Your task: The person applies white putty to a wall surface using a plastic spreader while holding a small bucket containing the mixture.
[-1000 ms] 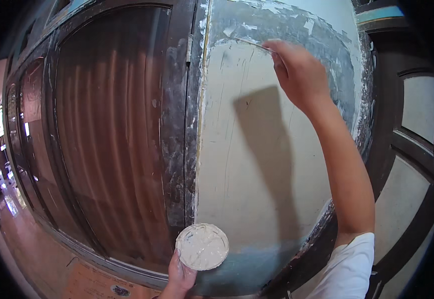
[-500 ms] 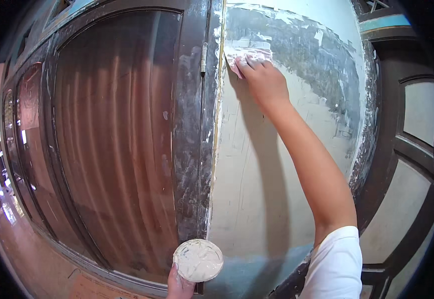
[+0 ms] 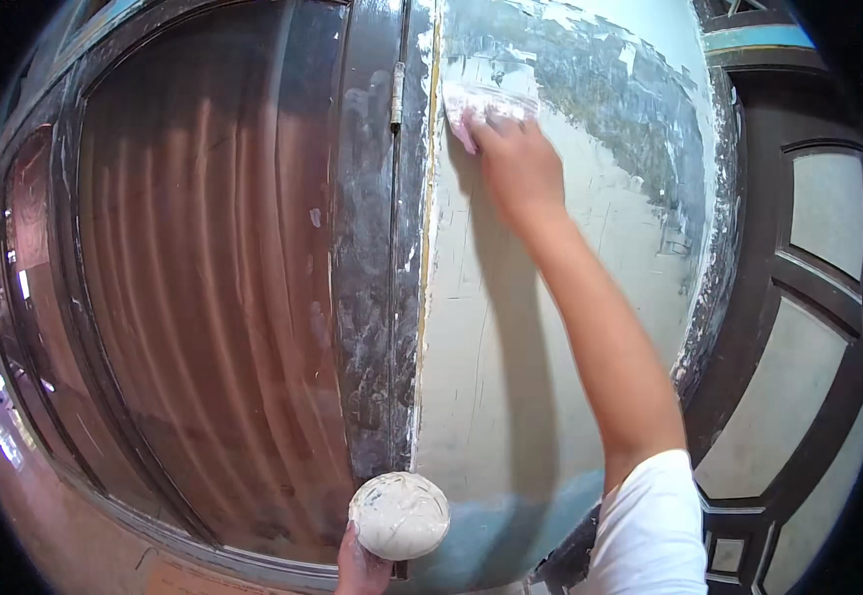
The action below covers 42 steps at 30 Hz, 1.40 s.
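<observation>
My right hand is raised to the wall and closed on a pinkish putty spreader smeared with pale putty. Its wide edge presses against the wall, close to the yellowish strip beside the dark door frame. Pale filler covers the wall below the spreader, while rough dark grey shows above and to the right. Low down, my left hand grips a round tub of putty, its cream-coloured surface facing up. The left fingers are partly hidden under and behind the tub.
To the left stands a dark wooden door with a glass panel and curtain folds behind it; a metal hinge sits on its frame. Another panelled door is at the right. A cardboard piece lies on the floor.
The spreader has slid slightly down the wall, with more pale putty visible above it. The view has shifted a little; the tub stays in my left hand.
</observation>
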Each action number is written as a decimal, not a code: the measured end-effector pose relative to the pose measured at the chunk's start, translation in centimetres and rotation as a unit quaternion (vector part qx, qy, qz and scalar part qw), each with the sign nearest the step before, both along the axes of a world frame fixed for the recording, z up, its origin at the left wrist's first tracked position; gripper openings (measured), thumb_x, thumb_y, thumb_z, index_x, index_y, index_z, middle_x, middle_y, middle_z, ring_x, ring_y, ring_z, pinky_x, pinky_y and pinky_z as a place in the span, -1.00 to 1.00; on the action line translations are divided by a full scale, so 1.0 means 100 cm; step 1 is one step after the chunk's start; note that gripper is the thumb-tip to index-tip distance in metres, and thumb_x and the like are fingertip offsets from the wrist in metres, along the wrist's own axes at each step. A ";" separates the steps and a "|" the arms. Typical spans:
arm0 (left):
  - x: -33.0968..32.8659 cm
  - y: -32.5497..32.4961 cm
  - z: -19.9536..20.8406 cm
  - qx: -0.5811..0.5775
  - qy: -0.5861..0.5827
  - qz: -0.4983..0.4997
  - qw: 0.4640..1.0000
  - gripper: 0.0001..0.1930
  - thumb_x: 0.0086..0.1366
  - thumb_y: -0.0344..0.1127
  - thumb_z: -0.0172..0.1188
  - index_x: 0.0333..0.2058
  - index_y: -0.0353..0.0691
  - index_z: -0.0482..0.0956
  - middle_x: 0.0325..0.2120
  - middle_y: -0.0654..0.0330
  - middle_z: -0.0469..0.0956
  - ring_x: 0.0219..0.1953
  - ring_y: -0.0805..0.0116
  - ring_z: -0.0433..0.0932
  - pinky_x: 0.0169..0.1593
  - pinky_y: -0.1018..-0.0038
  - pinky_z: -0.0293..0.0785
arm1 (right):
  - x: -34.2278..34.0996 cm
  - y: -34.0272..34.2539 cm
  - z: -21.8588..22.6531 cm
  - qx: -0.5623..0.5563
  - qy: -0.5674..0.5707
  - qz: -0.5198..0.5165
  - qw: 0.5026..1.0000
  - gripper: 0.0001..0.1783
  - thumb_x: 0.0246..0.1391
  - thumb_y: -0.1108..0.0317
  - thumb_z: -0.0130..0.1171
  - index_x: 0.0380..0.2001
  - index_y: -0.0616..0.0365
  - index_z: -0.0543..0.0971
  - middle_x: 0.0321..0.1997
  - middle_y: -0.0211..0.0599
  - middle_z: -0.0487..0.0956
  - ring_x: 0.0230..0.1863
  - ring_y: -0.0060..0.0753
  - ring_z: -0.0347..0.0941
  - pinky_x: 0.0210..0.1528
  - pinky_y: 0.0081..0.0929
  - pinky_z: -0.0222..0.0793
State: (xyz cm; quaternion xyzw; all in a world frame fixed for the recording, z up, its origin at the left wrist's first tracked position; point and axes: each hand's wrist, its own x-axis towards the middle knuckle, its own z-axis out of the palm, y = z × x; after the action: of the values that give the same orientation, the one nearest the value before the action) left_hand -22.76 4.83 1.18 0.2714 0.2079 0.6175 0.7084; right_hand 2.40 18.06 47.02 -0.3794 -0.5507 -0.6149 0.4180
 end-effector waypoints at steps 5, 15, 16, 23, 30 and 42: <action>-0.010 -0.001 0.002 0.019 0.019 -0.004 1.000 -0.44 0.48 0.00 -0.17 0.30 -0.21 0.29 0.23 0.07 0.43 0.22 0.05 0.46 0.26 0.10 0.40 | -0.012 -0.014 -0.118 -0.073 0.015 0.031 0.997 -0.50 -0.01 0.44 0.20 0.06 -0.13 0.60 -0.06 -0.38 0.62 -0.12 -0.21 0.50 -0.10 -0.26 0.42; -0.005 -0.010 0.000 -0.012 -0.010 0.009 1.000 -0.49 0.52 -0.03 -0.24 0.29 -0.16 0.29 0.25 0.12 0.42 0.25 0.12 0.42 0.33 0.12 0.31 | -0.002 -0.064 -0.124 0.016 0.020 0.093 0.995 -0.50 -0.02 0.42 0.24 0.04 -0.25 0.62 -0.05 -0.49 0.62 -0.07 -0.24 0.48 -0.05 -0.19 0.30; -0.002 -0.011 0.000 -0.016 -0.012 0.019 1.000 -0.48 0.52 -0.03 -0.21 0.28 -0.22 0.31 0.24 0.09 0.43 0.25 0.10 0.42 0.33 0.12 0.31 | -0.002 -0.059 -0.095 0.029 0.021 0.090 0.995 -0.53 0.01 0.43 0.19 0.03 -0.26 0.62 -0.05 -0.47 0.62 -0.07 -0.24 0.50 -0.06 -0.19 0.32; -0.011 -0.013 -0.019 -0.019 -0.051 0.014 0.998 -0.44 0.53 -0.04 -0.26 0.31 -0.29 0.25 0.26 -0.02 0.39 0.26 0.04 0.40 0.34 0.11 0.30 | -0.004 -0.014 -0.146 -0.085 0.026 0.011 0.996 -0.52 0.12 0.34 0.12 0.12 -0.35 0.56 0.12 -0.42 0.58 0.05 -0.16 0.47 0.04 -0.05 0.31; -0.040 -0.024 -0.021 -0.016 -0.069 0.049 0.996 -0.46 0.53 -0.05 -0.24 0.32 -0.27 0.23 0.26 -0.01 0.37 0.28 0.08 0.39 0.35 0.14 0.30 | -0.015 -0.086 -0.553 -0.548 0.082 -0.020 0.832 -0.45 0.00 0.30 0.25 0.13 -0.35 0.56 0.25 -0.39 0.47 0.22 -0.07 0.34 0.22 0.26 0.14; -0.022 -0.016 -0.015 -0.039 -0.097 0.021 0.994 -0.48 0.55 -0.10 -0.29 0.33 -0.28 0.21 0.29 -0.01 0.33 0.30 0.08 0.35 0.38 0.17 0.27 | 0.026 -0.115 -0.469 -0.407 0.639 0.426 0.494 -0.65 0.27 0.40 0.15 0.09 0.26 0.50 -0.02 -0.25 0.62 -0.03 -0.32 0.54 0.12 -0.39 0.41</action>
State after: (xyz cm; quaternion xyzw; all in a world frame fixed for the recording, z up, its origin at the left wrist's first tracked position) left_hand -24.92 3.24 -0.34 0.1783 0.1673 0.6470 0.7223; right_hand 4.97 6.55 0.08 -0.5159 -0.4170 0.3408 0.6662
